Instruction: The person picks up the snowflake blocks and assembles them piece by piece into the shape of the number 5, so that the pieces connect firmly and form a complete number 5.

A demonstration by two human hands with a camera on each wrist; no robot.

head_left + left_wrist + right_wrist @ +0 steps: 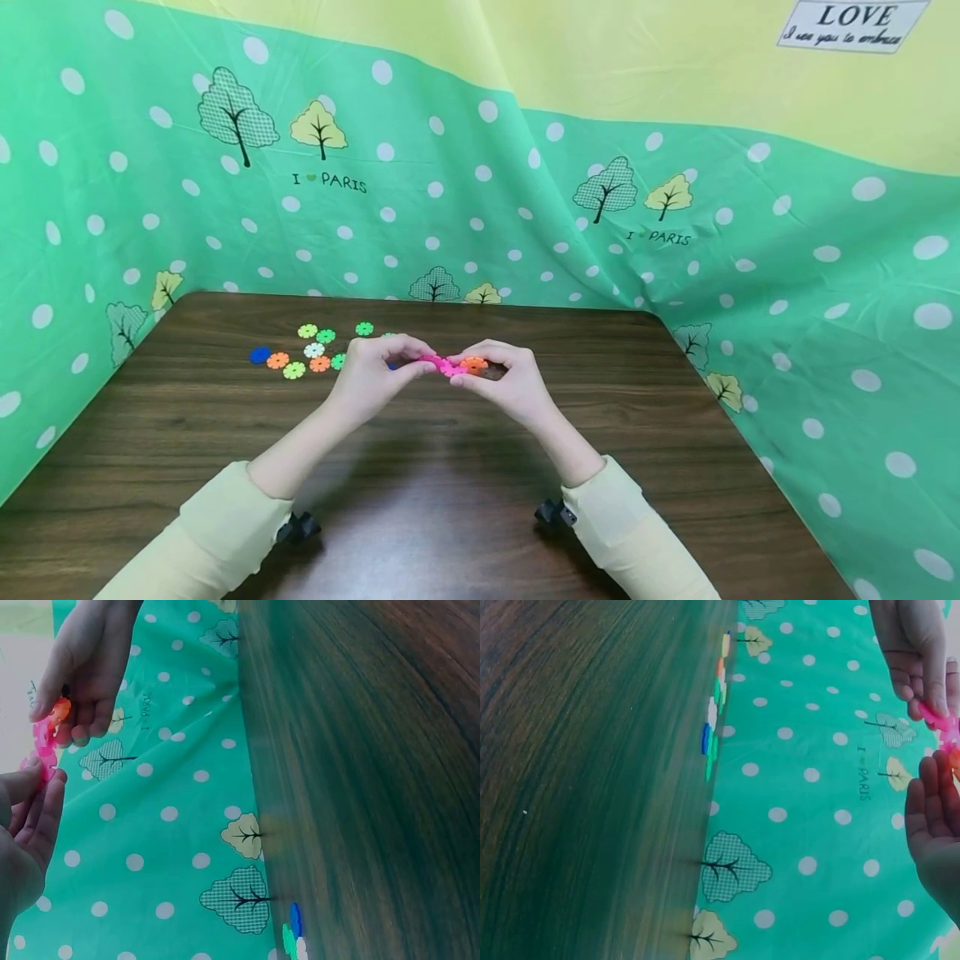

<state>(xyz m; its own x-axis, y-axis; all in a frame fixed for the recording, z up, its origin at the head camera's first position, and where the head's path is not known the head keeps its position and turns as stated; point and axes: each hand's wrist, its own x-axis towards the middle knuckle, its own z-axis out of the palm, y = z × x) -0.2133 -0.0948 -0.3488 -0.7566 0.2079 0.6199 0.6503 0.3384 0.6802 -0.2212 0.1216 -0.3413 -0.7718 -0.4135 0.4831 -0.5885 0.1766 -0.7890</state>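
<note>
Two pink flower-shaped interlocking discs (pixel 453 369) and an orange disc (pixel 474 364) form a short joined chain, held up above the table between both hands. My left hand (pixel 372 377) pinches the pink disc at the left end between thumb and fingers. On the other side my right hand (pixel 513 385) grips the chain near the middle pink disc and the orange one. In the left wrist view the pink discs (pixel 45 736) meet between the fingertips, with the orange disc (pixel 60 711) against the right hand. Fingers partly cover the joints, so how deeply the slots fit cannot be seen.
Loose discs in several colours, among them a blue disc (pixel 260 356), an orange disc (pixel 277 361) and a white disc (pixel 313 350), lie at the back left of the dark wooden table (pixel 420 500). A green dotted cloth (pixel 450 192) hangs behind and beside it.
</note>
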